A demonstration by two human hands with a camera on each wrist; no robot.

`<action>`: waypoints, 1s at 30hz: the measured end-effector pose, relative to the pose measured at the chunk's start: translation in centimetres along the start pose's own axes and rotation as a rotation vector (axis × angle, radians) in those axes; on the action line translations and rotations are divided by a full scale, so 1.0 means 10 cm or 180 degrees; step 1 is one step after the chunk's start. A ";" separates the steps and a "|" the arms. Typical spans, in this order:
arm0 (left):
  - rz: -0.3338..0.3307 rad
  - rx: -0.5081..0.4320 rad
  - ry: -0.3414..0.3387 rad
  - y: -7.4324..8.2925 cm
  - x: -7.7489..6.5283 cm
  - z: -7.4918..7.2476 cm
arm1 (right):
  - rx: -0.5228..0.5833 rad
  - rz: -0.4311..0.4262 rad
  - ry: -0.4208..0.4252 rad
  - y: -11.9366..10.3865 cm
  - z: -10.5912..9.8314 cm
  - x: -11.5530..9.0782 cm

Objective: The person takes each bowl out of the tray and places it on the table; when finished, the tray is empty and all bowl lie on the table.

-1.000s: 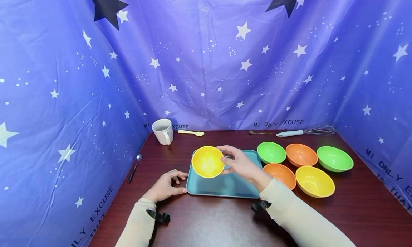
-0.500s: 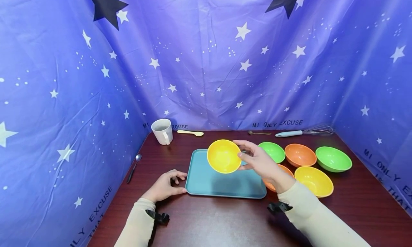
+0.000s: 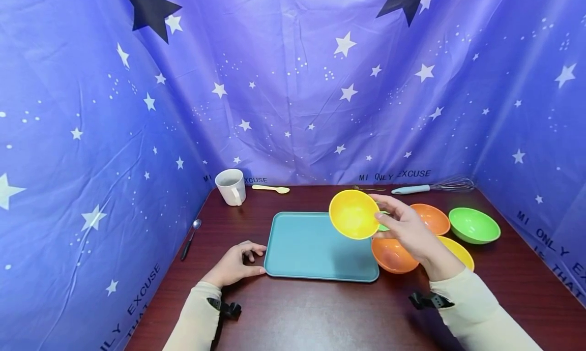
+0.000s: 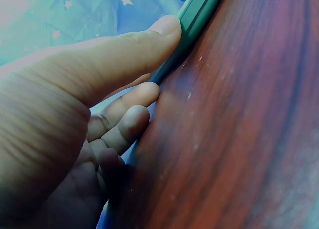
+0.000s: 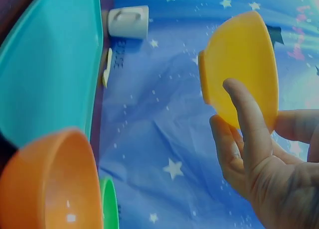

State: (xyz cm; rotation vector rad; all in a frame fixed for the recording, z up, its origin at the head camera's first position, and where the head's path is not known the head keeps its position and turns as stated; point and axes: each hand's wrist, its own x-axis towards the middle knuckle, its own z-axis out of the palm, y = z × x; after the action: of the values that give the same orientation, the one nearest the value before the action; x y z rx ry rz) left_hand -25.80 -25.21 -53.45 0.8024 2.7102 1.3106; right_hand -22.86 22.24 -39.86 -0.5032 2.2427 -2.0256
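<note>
My right hand (image 3: 405, 229) grips a small yellow bowl (image 3: 353, 214) by its rim and side, holding it in the air over the right end of the teal tray (image 3: 316, 254). In the right wrist view the yellow bowl (image 5: 241, 64) shows from the side, a thumb on its outer wall. My left hand (image 3: 235, 263) rests on the table at the tray's left edge. The left wrist view shows that thumb (image 4: 164, 30) touching the tray's rim (image 4: 199, 10), with the other fingers loosely bent. Below the raised bowl, an orange bowl (image 3: 394, 257) stands beside the tray's right end.
Right of the tray stand another orange bowl (image 3: 432, 218), a green bowl (image 3: 473, 225) and a partly hidden yellow bowl (image 3: 462, 252). A second green bowl (image 5: 109, 204) is mostly covered. Behind lie a whisk (image 3: 412, 189) and a cream spoon (image 3: 270, 188); a mug (image 3: 230, 188) and dark-handled spoon (image 3: 189, 241) are left.
My right hand has carried the yellow bowl rightward and slightly up, from above the tray's left part to its right end. The left hand and the tray have stayed in place.
</note>
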 end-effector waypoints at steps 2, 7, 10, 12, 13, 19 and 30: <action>0.0006 0.0021 -0.0003 0.00 0.00 0.00 | 0.0001 0.0007 0.0054 0.00 -0.07 -0.05; 0.0019 0.0020 0.0011 0.00 -0.01 0.00 | -0.0095 -0.0056 0.0136 0.04 -0.27 -0.18; -0.0004 0.0004 0.0007 0.02 0.00 -0.01 | -0.0146 -0.0182 0.0169 0.09 -0.41 -0.27; -0.0009 0.0020 0.0003 0.02 0.00 -0.01 | -0.0099 -0.0237 0.0182 0.13 -0.51 -0.33; -0.0005 0.0027 0.0002 0.02 0.00 -0.01 | -0.0071 -0.0260 0.0196 0.15 -0.56 -0.36; -0.0082 0.0051 -0.0024 -0.01 0.00 0.00 | 0.0166 -0.0255 0.0328 0.23 -0.84 -0.56; -0.0052 0.0048 -0.0018 -0.01 0.00 0.00 | 0.0626 -0.0395 0.0702 0.47 -1.26 -0.92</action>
State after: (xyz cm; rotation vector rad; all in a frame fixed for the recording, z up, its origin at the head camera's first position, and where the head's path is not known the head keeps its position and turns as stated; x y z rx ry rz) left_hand -25.85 -25.28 -53.57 0.7822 2.7196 1.2843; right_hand -18.55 37.26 -44.32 -0.4292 2.1387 -2.4426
